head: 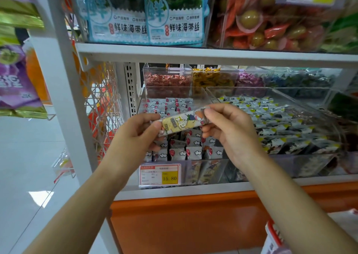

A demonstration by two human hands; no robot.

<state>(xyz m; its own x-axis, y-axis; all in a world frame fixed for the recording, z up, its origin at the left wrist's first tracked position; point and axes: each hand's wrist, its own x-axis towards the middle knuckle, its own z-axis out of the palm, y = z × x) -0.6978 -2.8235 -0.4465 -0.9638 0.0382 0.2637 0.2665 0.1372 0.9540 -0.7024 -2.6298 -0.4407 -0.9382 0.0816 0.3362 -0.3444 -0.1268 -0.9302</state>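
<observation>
A long, thin snack packet point(183, 122) with yellow print and a cartoon figure is held level in front of a shop shelf. My left hand point(138, 135) pinches its left end between thumb and fingers. My right hand point(230, 129) pinches its right end the same way. The packet hovers above a clear plastic bin point(193, 93) filled with several small white packets point(186, 151) that carry red and cloud prints. My hands hide part of that bin.
A second clear bin point(280, 126) of dark and yellow packets stands to the right. A price tag point(160, 174) reads 15.80. Seaweed packs point(147, 15) and a box of red and green snacks point(267, 21) fill the shelf above. Hanging bags point(17, 60) are at the left, an orange base panel point(184, 220) below.
</observation>
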